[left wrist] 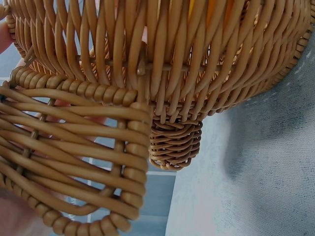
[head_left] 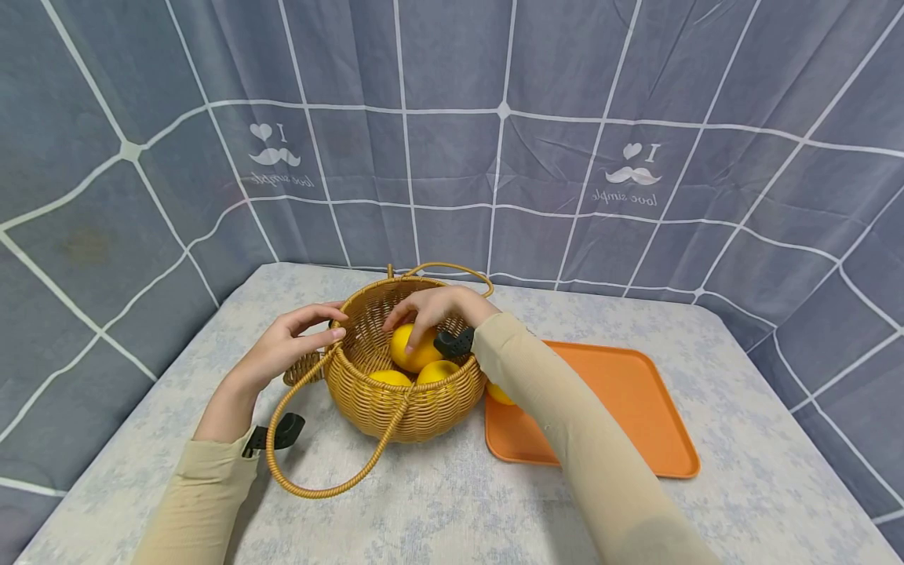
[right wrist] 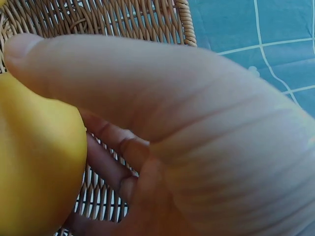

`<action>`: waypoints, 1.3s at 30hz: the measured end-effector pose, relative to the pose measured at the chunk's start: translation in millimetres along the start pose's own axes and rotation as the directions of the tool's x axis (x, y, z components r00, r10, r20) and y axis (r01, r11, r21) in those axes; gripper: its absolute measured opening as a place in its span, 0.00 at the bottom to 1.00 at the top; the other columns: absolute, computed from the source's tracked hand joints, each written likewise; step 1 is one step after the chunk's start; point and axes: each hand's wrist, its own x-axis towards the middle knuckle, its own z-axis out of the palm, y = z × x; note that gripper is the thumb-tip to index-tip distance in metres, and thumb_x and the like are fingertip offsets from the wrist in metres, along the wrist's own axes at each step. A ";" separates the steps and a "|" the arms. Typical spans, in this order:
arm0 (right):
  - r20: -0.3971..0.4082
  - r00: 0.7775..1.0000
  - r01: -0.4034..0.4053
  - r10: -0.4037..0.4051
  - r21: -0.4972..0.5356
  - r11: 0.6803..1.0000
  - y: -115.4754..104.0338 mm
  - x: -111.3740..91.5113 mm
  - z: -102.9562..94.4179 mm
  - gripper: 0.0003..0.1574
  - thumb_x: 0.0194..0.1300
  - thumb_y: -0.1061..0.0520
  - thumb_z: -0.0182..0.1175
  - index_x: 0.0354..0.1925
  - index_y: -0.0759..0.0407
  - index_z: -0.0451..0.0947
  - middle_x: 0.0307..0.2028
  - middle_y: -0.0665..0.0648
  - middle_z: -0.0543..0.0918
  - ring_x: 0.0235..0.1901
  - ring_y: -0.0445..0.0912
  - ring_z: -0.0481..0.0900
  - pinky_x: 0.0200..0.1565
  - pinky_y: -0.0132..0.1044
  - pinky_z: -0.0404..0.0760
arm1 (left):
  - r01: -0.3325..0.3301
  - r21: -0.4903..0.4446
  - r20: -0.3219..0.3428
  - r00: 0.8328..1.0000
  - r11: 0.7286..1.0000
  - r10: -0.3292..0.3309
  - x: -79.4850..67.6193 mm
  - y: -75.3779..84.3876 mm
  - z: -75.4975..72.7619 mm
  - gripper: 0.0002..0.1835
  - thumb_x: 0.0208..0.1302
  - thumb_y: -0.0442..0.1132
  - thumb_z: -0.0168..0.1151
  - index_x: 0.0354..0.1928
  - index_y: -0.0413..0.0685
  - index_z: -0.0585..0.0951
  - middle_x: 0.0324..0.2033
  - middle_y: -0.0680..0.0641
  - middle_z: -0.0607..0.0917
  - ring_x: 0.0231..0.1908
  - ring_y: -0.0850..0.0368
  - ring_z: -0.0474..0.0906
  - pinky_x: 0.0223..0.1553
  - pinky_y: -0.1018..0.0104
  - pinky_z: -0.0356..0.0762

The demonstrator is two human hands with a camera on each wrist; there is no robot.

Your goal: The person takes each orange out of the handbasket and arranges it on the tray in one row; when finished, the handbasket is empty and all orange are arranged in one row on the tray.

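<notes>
- A wicker basket [head_left: 367, 400] is standing on the tabletop [head_left: 438, 518], left of its middle and toward the far edge; its near handle [head_left: 314, 493] is drooping toward the near edge.
- The right hand [head_left: 438, 306] is working inside the basket, its fingers and thumb grasping a yellow fruit [head_left: 406, 357].
- Nearer the front wall of the basket, a left fruit [head_left: 390, 378] and a right fruit [head_left: 438, 371] are lying close to the held one.
- The left hand [head_left: 289, 345] is bracing the basket on the side facing the tabletop's left edge, its fingers and thumb apparently pinching the rim.
- An orange tray [head_left: 621, 384] is lying between the basket and the tabletop's right edge; a tray fruit [head_left: 500, 394] is resting at its left side, partly hidden by the right sleeve.
- The step in hand is probably loading the basket, though this moment alone is not showing whether the held fruit is going in or coming out.
- If loading, the next move is calling for settling the fruit, loosening the right fingers and clearing the rim, with the left hand steadying.
</notes>
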 end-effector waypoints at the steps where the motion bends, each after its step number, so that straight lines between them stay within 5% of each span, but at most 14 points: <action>1: -0.003 1.000 0.003 -0.003 0.001 1.000 0.2 0.2 0.1 0.40 0.53 0.59 0.68 0.63 0.61 0.68 0.60 0.55 0.72 0.56 0.43 0.69 0.56 0.28 0.67 | 0.000 0.000 0.001 1.000 1.000 0.000 0.1 0.1 0.0 0.18 0.66 0.42 0.59 0.52 0.38 0.76 0.65 0.40 0.66 0.67 0.40 0.53 0.62 0.36 0.50; 9: -0.034 0.998 -0.044 0.044 0.005 0.999 -0.5 -0.3 1.4 0.34 0.54 0.62 0.67 0.60 0.57 0.73 0.57 0.52 0.73 0.52 0.44 0.70 0.51 0.29 0.71 | -0.001 -0.011 0.005 1.000 1.000 0.002 0.0 -0.2 0.1 0.17 0.66 0.41 0.59 0.52 0.38 0.76 0.65 0.40 0.66 0.67 0.40 0.53 0.61 0.36 0.50; 19: 0.062 0.992 -0.116 0.110 0.105 0.988 -1.4 0.3 4.2 0.36 0.53 0.71 0.63 0.61 0.53 0.73 0.65 0.52 0.63 0.47 0.43 0.70 0.45 0.30 0.75 | -0.007 -0.008 0.003 1.000 1.000 0.007 0.9 -0.1 0.0 0.16 0.66 0.41 0.59 0.51 0.39 0.76 0.65 0.41 0.66 0.67 0.41 0.54 0.61 0.36 0.51; 32: 0.111 0.987 -0.127 0.116 0.094 0.987 -2.8 -1.7 2.2 0.31 0.61 0.65 0.55 0.61 0.43 0.73 0.56 0.48 0.69 0.33 0.41 0.67 0.29 0.29 0.68 | -0.003 -0.010 0.003 1.000 1.000 0.003 1.3 1.3 -0.2 0.17 0.66 0.41 0.59 0.51 0.38 0.76 0.65 0.41 0.67 0.67 0.42 0.53 0.61 0.36 0.51; 39: 0.110 0.991 -0.089 0.080 0.075 0.993 -0.1 1.3 3.3 0.45 0.48 0.75 0.63 0.63 0.52 0.69 0.59 0.53 0.65 0.46 0.45 0.68 0.43 0.31 0.74 | 0.003 -0.006 0.001 1.000 1.000 -0.003 1.4 1.2 0.2 0.18 0.66 0.42 0.59 0.52 0.37 0.75 0.65 0.41 0.66 0.67 0.42 0.53 0.61 0.39 0.53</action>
